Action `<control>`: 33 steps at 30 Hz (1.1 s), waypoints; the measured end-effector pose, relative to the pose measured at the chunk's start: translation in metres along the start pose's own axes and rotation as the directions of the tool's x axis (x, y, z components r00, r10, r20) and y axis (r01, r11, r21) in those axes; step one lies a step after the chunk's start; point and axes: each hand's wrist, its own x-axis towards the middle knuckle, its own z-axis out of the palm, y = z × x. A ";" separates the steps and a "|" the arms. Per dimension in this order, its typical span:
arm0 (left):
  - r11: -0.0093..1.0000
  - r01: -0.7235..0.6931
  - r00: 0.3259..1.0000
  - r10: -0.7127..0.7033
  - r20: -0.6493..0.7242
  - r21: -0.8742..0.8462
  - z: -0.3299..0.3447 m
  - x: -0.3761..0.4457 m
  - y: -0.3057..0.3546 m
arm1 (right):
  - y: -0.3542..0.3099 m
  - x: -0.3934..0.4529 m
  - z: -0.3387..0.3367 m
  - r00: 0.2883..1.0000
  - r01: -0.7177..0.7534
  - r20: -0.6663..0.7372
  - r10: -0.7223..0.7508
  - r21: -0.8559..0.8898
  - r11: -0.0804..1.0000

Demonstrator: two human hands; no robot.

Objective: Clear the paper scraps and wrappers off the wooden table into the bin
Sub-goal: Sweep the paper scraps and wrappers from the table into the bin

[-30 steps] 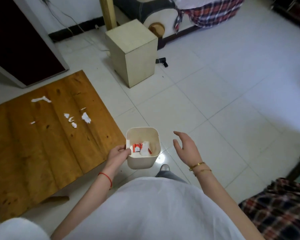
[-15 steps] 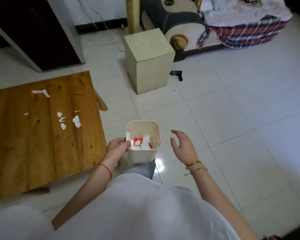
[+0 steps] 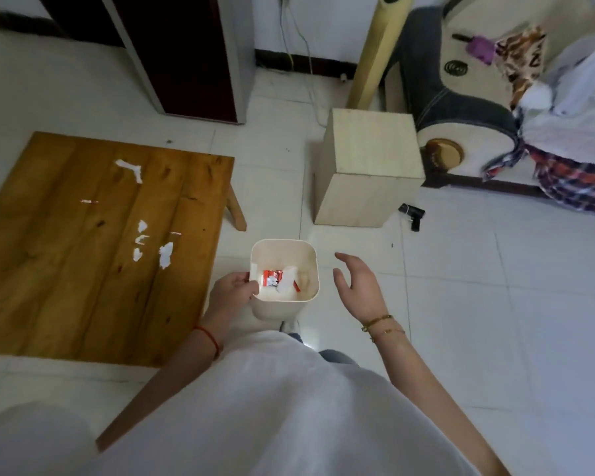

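Right now the left hand (image 3: 234,290) pinches the near-left rim of the bin (image 3: 306,269), thumb inside the wall and fingers (image 3: 220,300) curled on the outside, so the bin hangs off the floor just past the table's right edge. Inside it, just beyond the thumb, lie a red wrapper (image 3: 272,277) and a white wad (image 3: 289,281).

The right hand (image 3: 358,286) holds nothing; its fingers (image 3: 346,259) are spread and loosely curved, near the bin's right wall but apart from it.

Scraps remain on the table (image 3: 66,269), all to the left of the left hand's fingers and farther out. The nearest is a large white piece (image 3: 165,254); just left of it sit three smaller white bits (image 3: 140,240). A thin red-edged sliver (image 3: 175,232) lies just beyond the large piece, another sliver (image 3: 89,201) lies well left, and a long bent white strip (image 3: 131,168) is farthest, toward the table's far edge.

Beyond the bin and the right hand's fingers the tiled floor (image 3: 495,304) is open; a pale box (image 3: 368,166) stands farther out, with a small black object (image 3: 413,214) at its right.
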 end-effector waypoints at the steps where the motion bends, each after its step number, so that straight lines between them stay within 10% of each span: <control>1: 1.000 0.010 1.000 -0.010 -0.019 -0.009 0.001 0.003 0.007 | -0.003 0.017 -0.003 0.999 0.034 0.022 -0.034 -0.004 0.999; 11: 0.953 0.119 0.941 -0.198 -0.274 -0.279 0.009 0.031 0.032 | -0.040 0.173 0.007 0.880 0.374 0.329 -0.344 -0.031 0.927; 33: 0.505 0.022 0.602 -0.695 -0.392 -0.863 0.079 0.117 0.018 | -0.153 0.348 0.167 0.060 0.886 0.834 -0.549 0.209 0.414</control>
